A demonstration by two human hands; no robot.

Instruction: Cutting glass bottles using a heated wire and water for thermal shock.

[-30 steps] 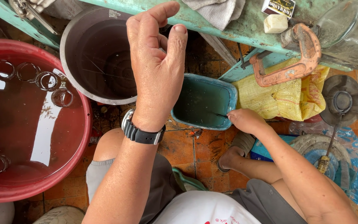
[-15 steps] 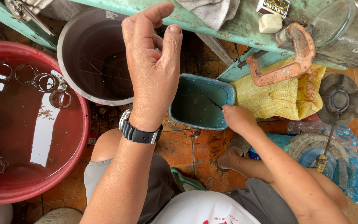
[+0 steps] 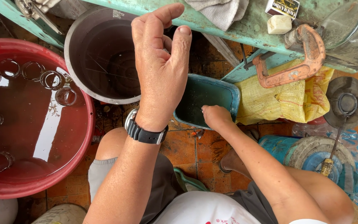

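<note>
My left hand (image 3: 159, 70) is raised in front of me with its back to the camera, over the edge of a grey bucket (image 3: 79, 62). Its thumb and fingers are loosely bent and apart, and I see nothing in them. A black watch (image 3: 146, 133) sits on that wrist. My right hand (image 3: 215, 116) reaches down to the near rim of a small teal tub (image 3: 228, 93) on the floor. Its fingers curl into the tub and are hidden, so what they hold cannot be seen.
A red basin (image 3: 83, 137) of brownish water with several glass jars stands at the left. A green bench (image 3: 237, 25) carries a cloth, a rusty clamp (image 3: 299, 62), a small box and a big glass jar (image 3: 349, 33). A yellow sack (image 3: 286, 99) and a burner (image 3: 347, 101) lie at the right.
My right hand has moved left and forward onto the near rim of the teal tub. My left hand stays raised and has drifted slightly left.
</note>
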